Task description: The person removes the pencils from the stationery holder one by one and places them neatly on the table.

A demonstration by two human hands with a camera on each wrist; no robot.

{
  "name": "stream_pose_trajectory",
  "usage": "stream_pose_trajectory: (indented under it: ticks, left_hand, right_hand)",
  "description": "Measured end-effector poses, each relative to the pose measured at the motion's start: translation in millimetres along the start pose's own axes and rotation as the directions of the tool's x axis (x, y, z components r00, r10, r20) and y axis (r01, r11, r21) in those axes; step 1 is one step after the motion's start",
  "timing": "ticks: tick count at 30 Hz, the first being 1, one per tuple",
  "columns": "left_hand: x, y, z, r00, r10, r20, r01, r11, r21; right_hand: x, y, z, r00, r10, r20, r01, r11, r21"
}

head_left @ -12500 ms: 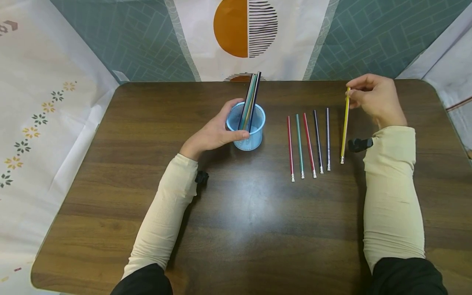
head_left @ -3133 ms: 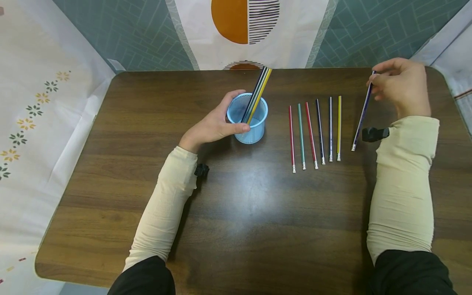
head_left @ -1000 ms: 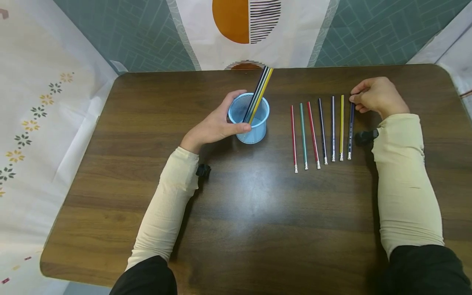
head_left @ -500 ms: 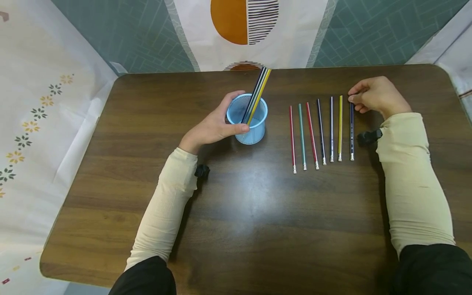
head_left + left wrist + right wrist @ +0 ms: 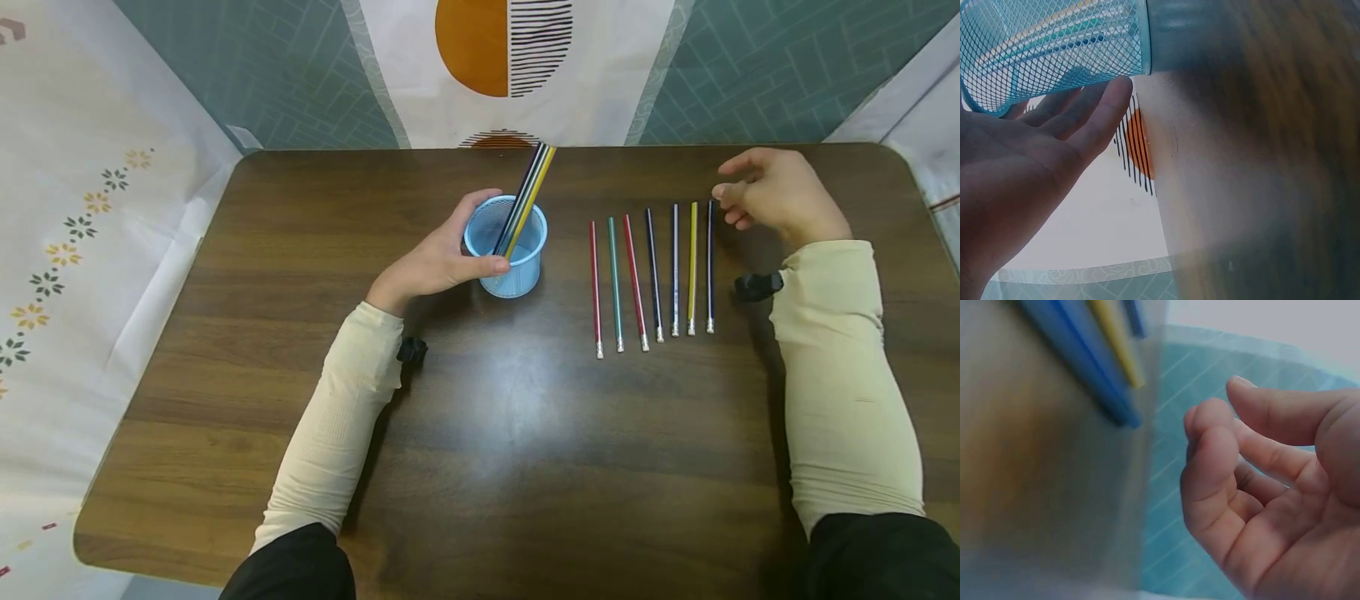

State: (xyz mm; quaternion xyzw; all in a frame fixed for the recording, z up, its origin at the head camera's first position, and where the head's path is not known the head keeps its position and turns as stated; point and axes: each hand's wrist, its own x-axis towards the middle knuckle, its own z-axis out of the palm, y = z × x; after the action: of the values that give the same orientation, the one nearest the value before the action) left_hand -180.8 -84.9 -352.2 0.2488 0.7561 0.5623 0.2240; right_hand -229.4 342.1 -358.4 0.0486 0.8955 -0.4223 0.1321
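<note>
My left hand (image 5: 442, 262) grips a light blue mesh pencil cup (image 5: 513, 282), thumb over the near rim and fingers round the far side. Several pencils (image 5: 528, 196) lean in the cup, one of them yellow. In the left wrist view the fingers lie along the mesh wall (image 5: 1079, 53). My right hand (image 5: 783, 193) hovers by the far end of a dark blue pencil (image 5: 710, 267), the last on the right of a row. Thumb and loosely curled fingers are apart in the right wrist view, with nothing between them.
Left of the dark blue pencil lie a yellow pencil (image 5: 692, 267), a purple one (image 5: 675, 271), another dark one (image 5: 654, 275), two red ones and a green one (image 5: 615, 283), eraser ends towards me. The wooden table (image 5: 450, 467) meets a patterned cloth wall (image 5: 300, 83) behind.
Since the earliest frame, the right hand has laid the yellow pencil and then the dark blue pencil at the row's right end. It has just let go. The left hand stays on the cup.
</note>
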Motion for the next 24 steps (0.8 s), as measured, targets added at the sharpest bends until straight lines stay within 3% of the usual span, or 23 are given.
stream_pose_trajectory:
  ticks: [5, 8, 11, 19, 24]
  left_hand:
    - [-0.6, 0.9, -0.4, 1.000, -0.003, -0.003, 0.003, 1.000, 0.005]
    - [-0.8, 0.9, -0.4, 1.000, -0.003, 0.000, 0.003, 1.000, 0.005]
    - [-0.9, 0.3, 0.0, 1.000, 0.000, 0.003, 0.000, 1.000, 0.000]
    - [-0.8, -1.6, -0.6, 1.000, 0.015, 0.006, -0.015, 1.000, -0.007]
    - [0.1, -2.3, 0.3, 1.000, 0.015, 0.004, -0.015, 1.000, -0.008]
  right_hand:
    - [-15.5, -28.2, 5.7, 0.991, -0.117, -0.061, 0.124, 0.985, 0.124]
    - [-25.8, -47.4, 16.6, 0.969, -0.227, -0.096, 0.242, 0.949, 0.204]
    - [-36.6, -65.7, 31.5, 0.944, -0.316, -0.096, 0.329, 0.921, 0.210]
    - [-53.4, -103.9, 85.3, 0.882, -0.469, 0.043, 0.459, 0.877, 0.145]
    - [-53.1, -113.8, 110.2, 0.873, -0.474, 0.114, 0.465, 0.880, 0.093]
